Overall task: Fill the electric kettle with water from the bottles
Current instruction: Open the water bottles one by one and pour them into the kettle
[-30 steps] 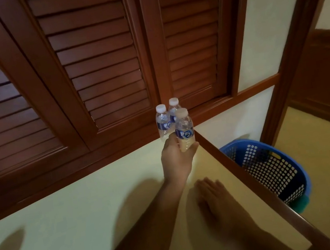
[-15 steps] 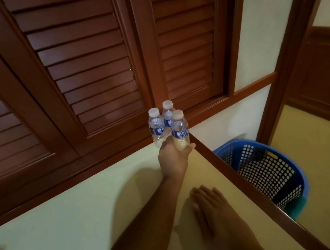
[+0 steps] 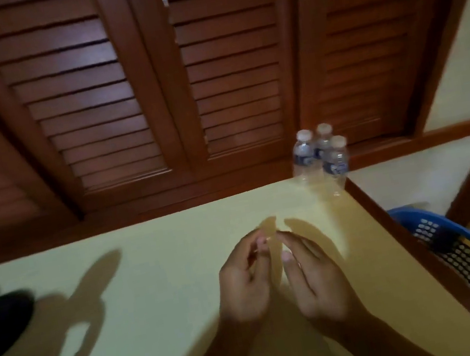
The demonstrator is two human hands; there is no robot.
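The left hand has let go of the bottles, three clear, white-capped, blue-labelled ones clustered upright, and drawn back beside the right hand, both loose and empty.

The bottles carry blurred, unreadable labels.

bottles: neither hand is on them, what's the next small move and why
Probably reach the right hand forward to the front bottle and grip it. It stands capped beside two other bottles at the far right corner of the table, nearer that hand. Both that hand and the left hand look empty.
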